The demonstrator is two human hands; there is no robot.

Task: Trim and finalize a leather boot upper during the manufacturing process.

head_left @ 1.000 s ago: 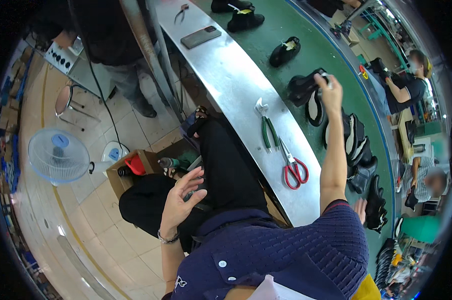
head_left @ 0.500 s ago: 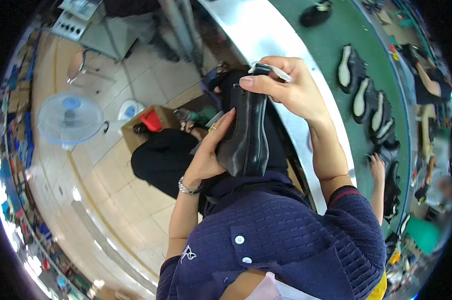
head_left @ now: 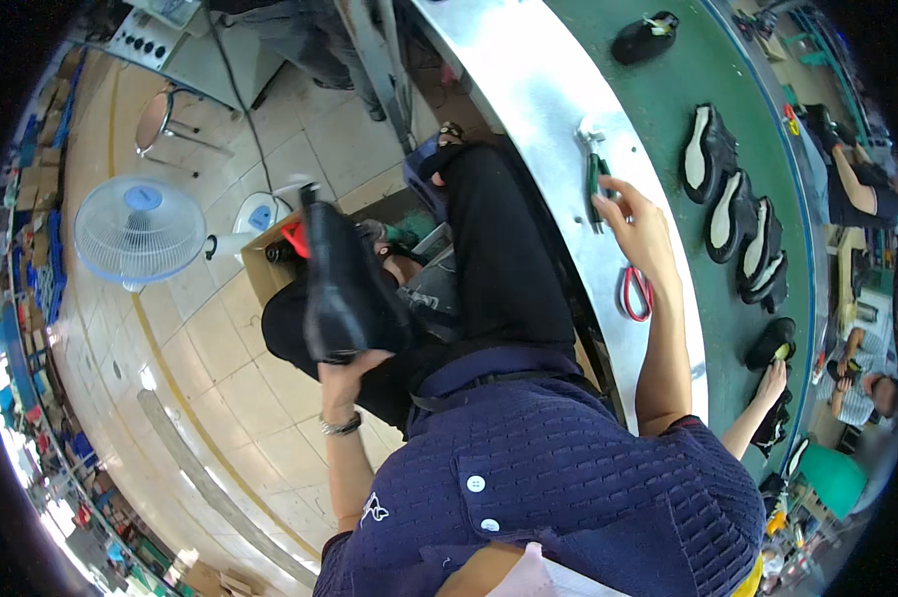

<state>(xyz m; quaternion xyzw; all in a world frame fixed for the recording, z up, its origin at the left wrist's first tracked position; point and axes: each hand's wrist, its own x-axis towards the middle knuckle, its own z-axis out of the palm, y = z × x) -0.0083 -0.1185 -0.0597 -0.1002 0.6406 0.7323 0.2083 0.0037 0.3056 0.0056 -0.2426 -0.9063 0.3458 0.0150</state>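
My left hand [head_left: 348, 376] grips a black leather boot [head_left: 348, 284] at its lower end, out over my left thigh; the boot is slightly blurred. A strap sticks up from the boot's far end, with a small white piece beside it. My right hand [head_left: 636, 227] is over the shiny metal ledge, its thumb and fingers apart. Its fingertips are at the green handles of a plier-like tool [head_left: 595, 179] lying there; whether they touch is hard to tell. Nearer me on the ledge lies a red-handled tool [head_left: 636, 294], partly behind my forearm.
Right of the ledge, a green conveyor belt [head_left: 668, 95] carries several black shoes [head_left: 710, 154] with pale soles. Another person's hand [head_left: 770, 383] touches a black shoe there. Left of my legs are a cardboard box [head_left: 263, 269], a fan [head_left: 139, 234] and a stool [head_left: 154, 124].
The boot has swung from my lap to the left in my left hand. My right hand has left the boot's top and moved right, to the green-handled tool. Both tools now show.
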